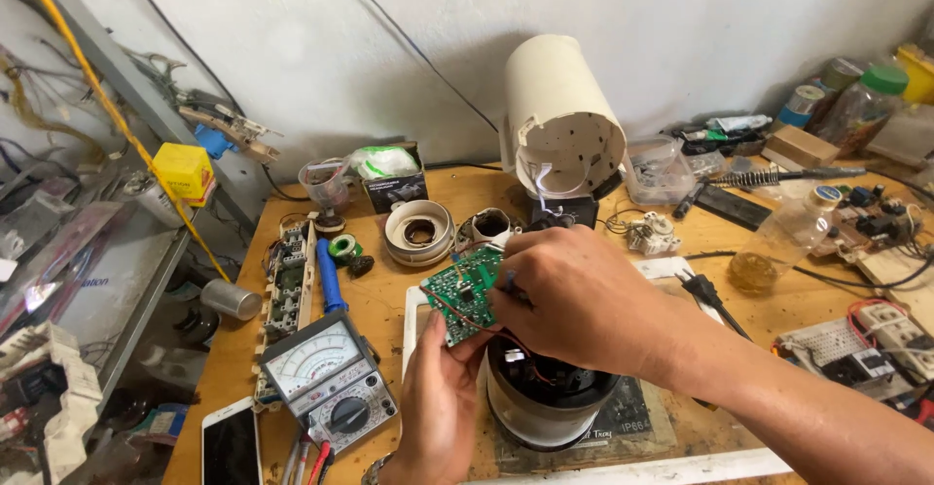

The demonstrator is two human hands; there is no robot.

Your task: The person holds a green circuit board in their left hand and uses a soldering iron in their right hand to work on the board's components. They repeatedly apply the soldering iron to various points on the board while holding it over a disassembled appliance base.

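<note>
Green circuit board (pixel 465 292) sits tilted between 2 hands, above a round white and black appliance base (pixel 548 399). The left hand (pixel 440 409) comes up from below, its fingers closed around the board's lower edge. The right hand (pixel 581 300) reaches across from the right, its fingers curled shut around a slim dark tool (pixel 508 282) whose tip meets the board's right edge. Thin red wires (pixel 491 327) run from the board down into the base just under the right hand. Left of the left hand lies an analog multimeter (pixel 328 380), with a blue-handled soldering iron (pixel 331 277) just beyond it and a phone (pixel 231 443) at the near table edge. Beyond the right hand a cream cylindrical housing (pixel 561 113) leans on its side. Everything rests on a wooden table (pixel 375 299).
</note>
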